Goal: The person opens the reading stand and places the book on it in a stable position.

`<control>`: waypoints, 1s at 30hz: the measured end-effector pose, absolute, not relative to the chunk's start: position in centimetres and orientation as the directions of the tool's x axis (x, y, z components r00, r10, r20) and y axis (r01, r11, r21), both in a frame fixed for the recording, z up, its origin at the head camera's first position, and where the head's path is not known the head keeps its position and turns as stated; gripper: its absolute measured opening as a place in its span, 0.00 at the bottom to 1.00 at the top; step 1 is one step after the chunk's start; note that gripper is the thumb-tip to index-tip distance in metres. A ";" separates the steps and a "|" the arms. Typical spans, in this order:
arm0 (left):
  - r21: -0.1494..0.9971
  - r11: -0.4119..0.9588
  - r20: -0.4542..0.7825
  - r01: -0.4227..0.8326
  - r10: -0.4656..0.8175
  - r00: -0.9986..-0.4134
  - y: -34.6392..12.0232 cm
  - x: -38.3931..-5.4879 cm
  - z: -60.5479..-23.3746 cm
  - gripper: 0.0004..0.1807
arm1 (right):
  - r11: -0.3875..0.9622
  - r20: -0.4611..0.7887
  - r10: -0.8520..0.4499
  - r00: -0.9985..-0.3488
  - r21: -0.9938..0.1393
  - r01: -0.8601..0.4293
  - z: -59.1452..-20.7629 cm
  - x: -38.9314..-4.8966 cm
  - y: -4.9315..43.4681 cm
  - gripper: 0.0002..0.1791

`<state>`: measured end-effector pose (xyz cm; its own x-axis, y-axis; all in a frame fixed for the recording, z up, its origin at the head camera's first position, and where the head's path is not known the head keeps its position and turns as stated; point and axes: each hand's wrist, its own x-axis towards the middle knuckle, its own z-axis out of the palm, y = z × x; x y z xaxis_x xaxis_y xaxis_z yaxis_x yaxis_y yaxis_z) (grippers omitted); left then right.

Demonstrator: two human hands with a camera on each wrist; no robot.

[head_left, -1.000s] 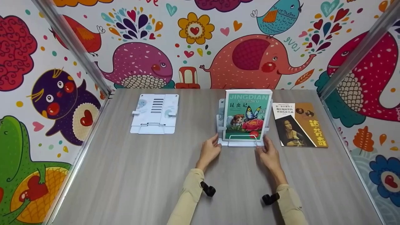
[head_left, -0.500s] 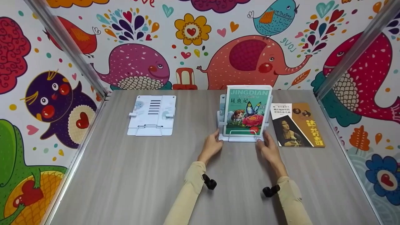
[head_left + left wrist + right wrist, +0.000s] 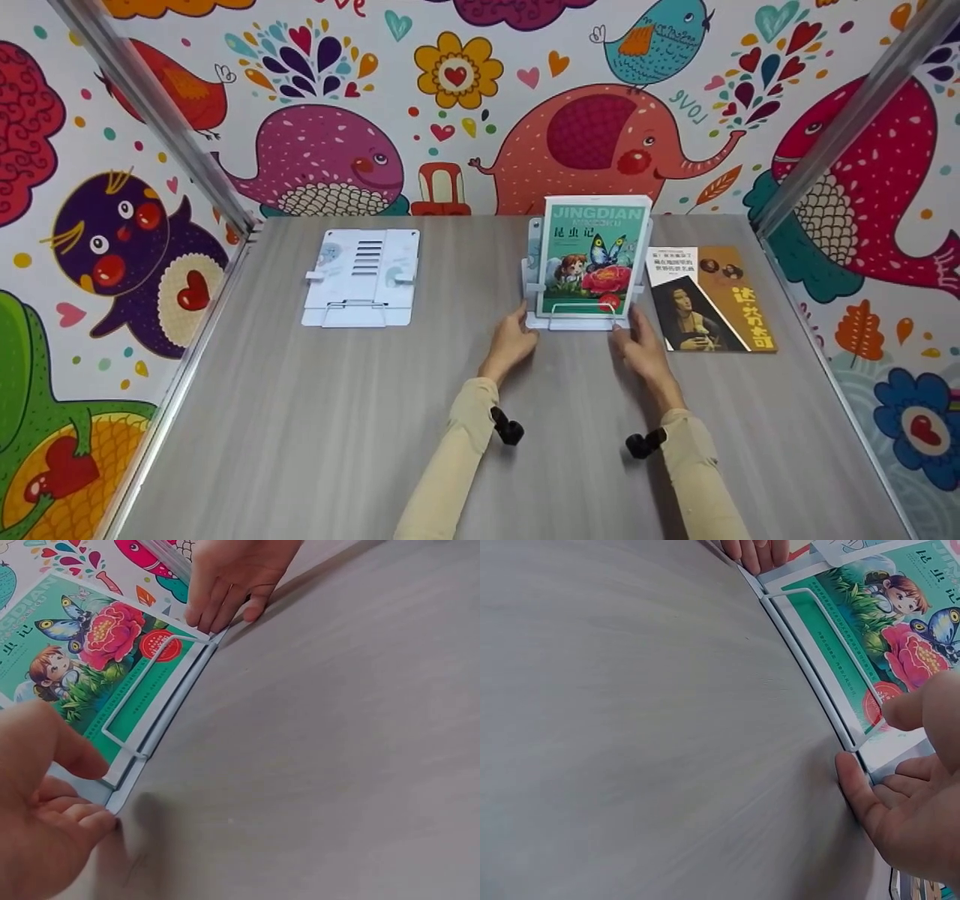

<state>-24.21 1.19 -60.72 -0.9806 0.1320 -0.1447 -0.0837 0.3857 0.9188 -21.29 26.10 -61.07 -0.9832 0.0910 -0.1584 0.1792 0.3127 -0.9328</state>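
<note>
A green-covered book (image 3: 592, 259) with a butterfly and a flower leans on a pale book stand (image 3: 577, 325), held at its foot by a white wire page holder (image 3: 112, 716). My left hand (image 3: 511, 341) grips the stand's lower left corner, its fingertips curled at the edge in the left wrist view. At the lower right corner my right hand (image 3: 641, 352) holds the stand. In the right wrist view that hand's thumb (image 3: 859, 784) lies along the front edge, and one finger reaches over the book's cover near the wire.
A second, similar stand (image 3: 360, 292) lies on the left of the grey table (image 3: 300, 435). Close by on the right is a brown and white book (image 3: 739, 300) with a portrait. A patterned wall (image 3: 450, 142) borders the table's back, with metal posts (image 3: 172, 142) at the corners.
Both hands have moved the stand and its green book away from me, toward the back wall. The head view has shifted slightly. The other stand and the brown book stay put.
</note>
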 end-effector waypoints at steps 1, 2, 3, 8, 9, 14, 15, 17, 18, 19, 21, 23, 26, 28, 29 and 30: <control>0.919 0.385 -0.149 -0.089 0.129 -0.980 1.2 -24.3 -60.7 0.36 | 0.310 -0.161 0.091 -0.983 -0.933 0.182 -61.1 -21.4 26.1 0.38; 0.919 0.381 -0.155 -0.095 0.129 -0.979 1.3 -24.4 -60.7 0.36 | 0.313 -0.166 0.091 -0.982 -0.931 0.186 -61.2 -21.6 26.1 0.38; 0.919 0.381 -0.161 -0.101 0.129 -0.979 1.3 -24.5 -60.7 0.36 | 0.312 -0.171 0.092 -0.981 -0.931 0.191 -61.2 -21.7 26.2 0.38; 0.922 0.365 -0.190 -0.130 0.132 -0.973 1.4 -24.9 -60.7 0.37 | 0.324 -0.188 0.099 -0.977 -0.923 0.210 -61.2 -22.1 26.1 0.38; 0.923 0.363 -0.191 -0.132 0.131 -0.973 1.4 -24.9 -60.7 0.37 | 0.328 -0.188 0.099 -0.977 -0.921 0.210 -61.2 -22.2 26.1 0.38; 0.928 0.346 -0.196 -0.140 0.133 -0.971 1.3 -24.9 -61.0 0.38 | 0.342 -0.213 0.104 -0.972 -0.910 0.236 -61.2 -22.3 26.0 0.39; 0.930 0.341 -0.195 -0.139 0.137 -0.971 1.3 -24.9 -61.1 0.38 | 0.348 -0.223 0.104 -0.969 -0.905 0.246 -61.1 -22.2 25.9 0.39; 0.936 0.325 -0.191 -0.134 0.150 -0.970 1.1 -24.7 -61.3 0.37 | 0.365 -0.233 0.107 -0.966 -0.895 0.257 -60.8 -21.9 25.7 0.40; 0.939 0.318 -0.187 -0.130 0.158 -0.970 1.0 -24.7 -61.3 0.37 | 0.377 -0.235 0.107 -0.966 -0.889 0.259 -60.7 -21.7 25.5 0.40; 0.942 0.313 -0.181 -0.123 0.165 -0.970 0.8 -24.5 -61.4 0.36 | 0.393 -0.234 0.103 -0.967 -0.883 0.256 -60.5 -21.3 25.2 0.41; 0.946 0.307 -0.165 -0.105 0.179 -0.970 0.1 -24.0 -61.6 0.36 | 0.421 -0.231 0.093 -0.968 -0.872 0.249 -60.2 -20.6 24.4 0.42; 0.952 0.294 -0.151 -0.088 0.196 -0.969 -0.9 -23.5 -61.6 0.35 | 0.454 -0.221 0.081 -0.972 -0.860 0.233 -59.9 -19.7 23.4 0.42; 0.956 0.286 -0.131 -0.066 0.217 -0.967 -2.7 -22.6 -61.7 0.34 | 0.486 -0.217 0.042 -0.975 -0.848 0.210 -59.6 -18.5 21.8 0.41; 0.959 0.278 -0.120 -0.055 0.222 -0.968 -4.1 -21.9 -61.8 0.33 | 0.488 -0.212 0.010 -0.977 -0.852 0.190 -59.5 -17.8 20.8 0.40; 0.960 0.274 -0.116 -0.052 0.222 -0.968 -4.8 -21.6 -61.8 0.32 | 0.481 -0.213 -0.009 -0.977 -0.857 0.182 -59.4 -17.6 20.3 0.40; 0.960 0.275 -0.105 -0.042 0.218 -0.970 -5.6 -21.2 -61.9 0.32 | 0.470 -0.215 -0.028 -0.976 -0.865 0.177 -59.4 -17.4 19.8 0.40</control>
<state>-21.21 -5.64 -61.88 -0.9702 0.2183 -0.1047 -0.0417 0.2753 0.9605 -17.40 19.76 -59.42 -0.9762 -0.0275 -0.2151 0.1773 0.4701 -0.8646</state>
